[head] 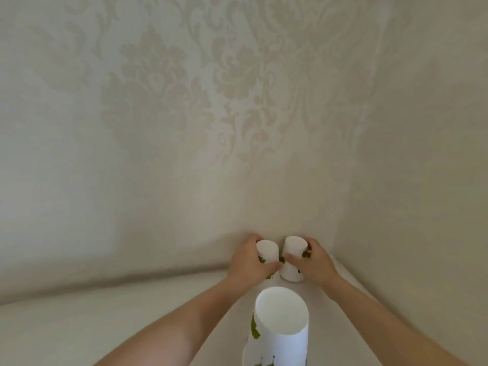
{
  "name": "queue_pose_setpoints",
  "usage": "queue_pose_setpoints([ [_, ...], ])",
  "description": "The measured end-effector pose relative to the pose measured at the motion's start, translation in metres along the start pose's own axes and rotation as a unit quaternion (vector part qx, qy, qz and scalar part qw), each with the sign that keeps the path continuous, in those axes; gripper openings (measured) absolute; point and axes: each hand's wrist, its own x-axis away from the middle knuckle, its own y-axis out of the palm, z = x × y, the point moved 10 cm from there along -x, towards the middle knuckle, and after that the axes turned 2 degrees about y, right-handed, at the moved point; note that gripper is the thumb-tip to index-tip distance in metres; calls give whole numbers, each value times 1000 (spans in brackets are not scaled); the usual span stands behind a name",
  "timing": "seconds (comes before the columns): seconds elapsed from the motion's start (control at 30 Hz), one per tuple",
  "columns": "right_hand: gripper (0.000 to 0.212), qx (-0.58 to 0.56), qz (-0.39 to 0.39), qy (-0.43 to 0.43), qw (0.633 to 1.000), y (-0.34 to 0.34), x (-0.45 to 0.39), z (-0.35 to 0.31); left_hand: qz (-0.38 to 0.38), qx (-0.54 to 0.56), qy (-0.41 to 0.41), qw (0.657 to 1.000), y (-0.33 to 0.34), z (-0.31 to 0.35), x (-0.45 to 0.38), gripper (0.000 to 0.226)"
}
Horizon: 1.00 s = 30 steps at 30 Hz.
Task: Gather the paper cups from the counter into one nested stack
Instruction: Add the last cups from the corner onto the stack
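Note:
Three white paper cups with green print stand upside down on the pale counter [105, 320]. Two small-looking ones stand side by side at the far corner by the wall. My left hand [248, 262] wraps the left cup [267, 251]. My right hand [314, 261] wraps the right cup [293, 256], thumb across its front. The two cups almost touch. A third cup [281, 328] stands close to me, bottom up, between my forearms, with neither hand on it.
A patterned cream wall [211, 101] rises right behind the far cups. A second wall [422, 207] closes the corner on the right. The counter stretches away to the left.

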Motion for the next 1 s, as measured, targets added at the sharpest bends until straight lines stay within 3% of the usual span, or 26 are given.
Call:
queue_pose_setpoints([
  [0.13,59,1,17,9,1000,-17,16,1,52,33,-19,998,-32,-5,12,48],
  [0.3,50,-37,42,-50,997,-94,62,-58,118,107,-4,987,-153,32,52,50],
  [0.43,41,-85,2,-127,988,-133,119,-137,57,228,82,968,-199,121,104,49],
  [0.53,43,-95,-12,-173,980,-146,157,-192,-27,268,117,956,-188,173,137,52],
  [0.63,42,-92,-24,-202,975,-147,186,-223,-79,225,108,965,-156,185,159,51],
  [0.73,31,-64,-21,-224,972,-143,206,-227,-110,176,90,974,-121,165,172,53],
  [0.83,33,-70,-7,-221,973,-138,214,-216,-128,138,59,980,-95,133,181,57],
  [0.93,37,-81,-57,-212,972,-113,220,-204,-154,146,38,976,-80,107,188,61],
  [1.0,39,-62,-97,-214,970,-89,224,-193,-176,147,34,973,-80,91,193,76],
])
